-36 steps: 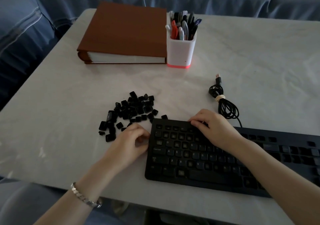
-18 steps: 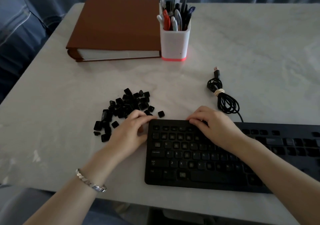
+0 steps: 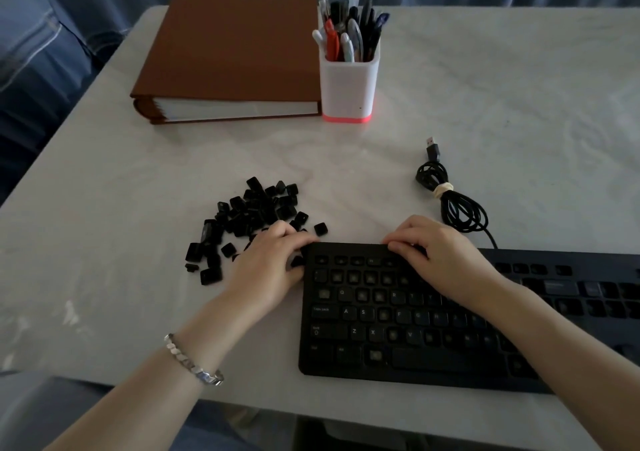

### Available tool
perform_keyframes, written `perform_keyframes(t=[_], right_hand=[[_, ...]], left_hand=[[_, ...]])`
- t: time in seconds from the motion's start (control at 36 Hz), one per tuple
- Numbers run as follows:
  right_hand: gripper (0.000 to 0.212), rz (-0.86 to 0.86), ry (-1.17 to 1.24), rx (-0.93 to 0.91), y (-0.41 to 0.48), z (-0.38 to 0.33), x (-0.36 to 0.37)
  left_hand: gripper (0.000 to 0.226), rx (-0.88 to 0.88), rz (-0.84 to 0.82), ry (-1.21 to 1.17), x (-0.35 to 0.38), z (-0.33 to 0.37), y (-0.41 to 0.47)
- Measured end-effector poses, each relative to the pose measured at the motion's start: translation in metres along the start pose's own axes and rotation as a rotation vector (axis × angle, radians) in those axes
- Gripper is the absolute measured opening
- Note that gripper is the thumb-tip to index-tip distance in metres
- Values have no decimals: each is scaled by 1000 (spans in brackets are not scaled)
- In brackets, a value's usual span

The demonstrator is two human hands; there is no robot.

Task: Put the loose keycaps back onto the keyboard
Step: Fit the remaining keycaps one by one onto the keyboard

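I read the right hand (image 3: 443, 256) as a brace. Its bent fingertips (image 3: 401, 239) press on the rear edge of the keyboard (image 3: 398, 332) and hold nothing, which should stop the board sliding when a cap is pushed home. The left hand (image 3: 266, 267) has its fingers curled tight, and between them and the thumb I make out what looks like 1 dark keycap (image 3: 297, 262), pinched right against the board's left side. The rear corner of the board sits directly under those fingertips, so I judge this cap is meant for the top row there. The pile of loose keycaps (image 3: 256, 211) lies just beyond the left knuckles and out to their left, close enough that each fetch is a short reach. 1 stray cap (image 3: 320, 228) sits just ahead of the left fingertips. Between the 2 hands many sockets show bare, so most of the job remains. The coiled cable (image 3: 457, 204) lies just beyond the right knuckles.
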State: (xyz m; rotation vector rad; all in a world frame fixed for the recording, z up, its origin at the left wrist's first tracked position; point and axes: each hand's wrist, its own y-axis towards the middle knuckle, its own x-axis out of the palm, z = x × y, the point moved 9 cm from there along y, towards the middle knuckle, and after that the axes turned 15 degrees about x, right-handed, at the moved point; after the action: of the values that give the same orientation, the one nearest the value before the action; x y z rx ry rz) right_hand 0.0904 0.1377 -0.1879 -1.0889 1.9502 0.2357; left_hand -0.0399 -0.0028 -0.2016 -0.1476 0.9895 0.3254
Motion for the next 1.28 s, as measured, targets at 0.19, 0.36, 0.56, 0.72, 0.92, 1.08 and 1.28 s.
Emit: perform_keyframes(t=[0.19,0.36,0.56,0.72,0.92,1.08,1.28], right_hand=[[19,-9,-5,12,0,0,1],[19,-7,-5,23,0,1,1],[19,-28,-4,42,0,1,2],[16,-41,36,55,1,1,2],[30,78,480,74,-17,-19,-22],[34,-127,850,75,-31,-44,-12],[27,-139,971,63,-39,-43,-12]], left_hand=[[20,25,25,32,-9,2,-2],[11,123,42,253,-12,6,-13],[16,56,125,235,-19,-8,-17],[15,-340,425,-412,-33,-24,-27],[16,-516,395,-1200,-20,25,-18],[18,-365,307,-1131,-27,59,-7],[20,-253,245,-1035,-32,80,0]])
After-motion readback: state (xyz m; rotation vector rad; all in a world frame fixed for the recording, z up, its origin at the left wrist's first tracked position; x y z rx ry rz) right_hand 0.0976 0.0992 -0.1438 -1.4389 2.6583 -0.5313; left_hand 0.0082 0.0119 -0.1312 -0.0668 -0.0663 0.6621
